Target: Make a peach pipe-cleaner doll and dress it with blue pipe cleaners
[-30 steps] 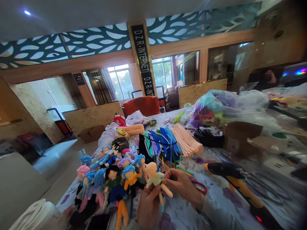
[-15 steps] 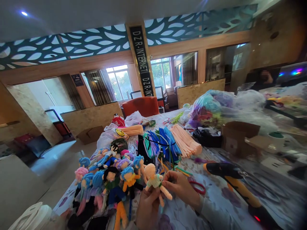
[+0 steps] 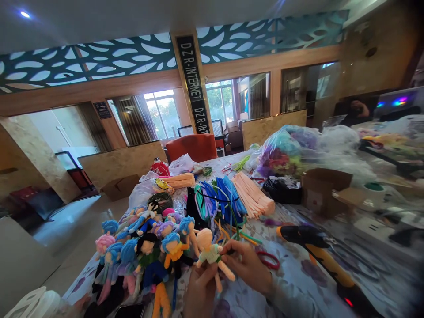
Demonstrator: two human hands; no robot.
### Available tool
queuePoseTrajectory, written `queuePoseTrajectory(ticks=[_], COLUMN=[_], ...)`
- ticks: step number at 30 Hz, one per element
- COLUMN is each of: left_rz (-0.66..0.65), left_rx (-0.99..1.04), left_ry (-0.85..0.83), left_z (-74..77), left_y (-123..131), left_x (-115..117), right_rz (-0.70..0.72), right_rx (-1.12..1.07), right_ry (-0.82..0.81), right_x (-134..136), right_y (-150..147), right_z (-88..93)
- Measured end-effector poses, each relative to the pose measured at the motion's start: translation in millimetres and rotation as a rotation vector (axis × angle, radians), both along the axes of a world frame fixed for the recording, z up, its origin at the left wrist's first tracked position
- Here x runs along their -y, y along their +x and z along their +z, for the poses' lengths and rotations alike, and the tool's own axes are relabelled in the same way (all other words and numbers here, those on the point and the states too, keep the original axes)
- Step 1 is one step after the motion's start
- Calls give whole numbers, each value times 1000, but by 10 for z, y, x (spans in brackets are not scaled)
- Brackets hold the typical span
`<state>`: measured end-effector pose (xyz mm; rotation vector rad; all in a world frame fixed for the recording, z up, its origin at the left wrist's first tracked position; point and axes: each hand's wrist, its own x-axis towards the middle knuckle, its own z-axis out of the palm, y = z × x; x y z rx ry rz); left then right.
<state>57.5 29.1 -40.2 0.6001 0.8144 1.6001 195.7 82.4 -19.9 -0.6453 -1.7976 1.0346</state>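
Bald peach doll [image 3: 208,255] in a pale green-and-white top is leaning tilted at lower centre of frame, legs pointing lower right, held over the counter [image 3: 288,260]. Left hand [image 3: 200,287] is pinching it from below, around the hips. Right hand [image 3: 250,269] is working at its side, thumb and fingertips pressed together; can't tell if that grip is pinching the doll's edge or a small strip. My read: fine fitting at the top's side is in hand. Next move calls for a steady left grip and small right-fingertip motion, no tugging the top askew. Haired dolls [image 3: 149,256] are crowding lower left, blue stems [image 3: 232,198] are lying at centre, glue gun [image 3: 326,258] is resting lower right.
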Motion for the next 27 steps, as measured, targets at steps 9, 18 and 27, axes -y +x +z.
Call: queuePoseTrajectory(ticks=[9, 18, 27], left_rz=[119, 176, 200], left_rx=[-32, -40, -24], left_ry=[-30, -53, -57], left_z=[81, 73, 0], left_y=[36, 26, -43], left_x=[19, 11, 1], right_rz=[-166, -207, -380], right_rx=[128, 198, 44], right_ry=[404, 542, 485], right_x=[-148, -201, -268], right_y=[96, 123, 290], right_z=[-73, -117, -49])
